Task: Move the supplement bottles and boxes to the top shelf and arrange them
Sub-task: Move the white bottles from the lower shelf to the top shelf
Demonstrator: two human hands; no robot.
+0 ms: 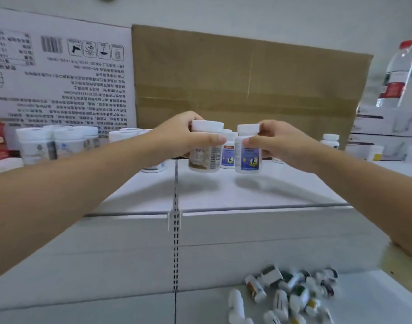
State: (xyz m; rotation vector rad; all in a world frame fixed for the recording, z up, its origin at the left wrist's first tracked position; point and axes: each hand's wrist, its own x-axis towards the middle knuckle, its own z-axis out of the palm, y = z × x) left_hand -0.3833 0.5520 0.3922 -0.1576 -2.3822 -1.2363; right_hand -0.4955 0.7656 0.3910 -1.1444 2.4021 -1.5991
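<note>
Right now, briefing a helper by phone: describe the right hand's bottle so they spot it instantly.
Find the big brown cardboard sheet behind the white top shelf. Before it, the right hand holds a white-capped plastic bottle. Its blue label differs from the left hand's beige-labelled bottle, and its blue-labelled twin stands on the shelf.

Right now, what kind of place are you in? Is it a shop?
Probably a shop's stockroom or pharmacy storeroom. The white shelves hold rows of white-capped supplement bottles, a loose pile of small bottles lies lower down, and a big brown cardboard carton stands behind.
</note>
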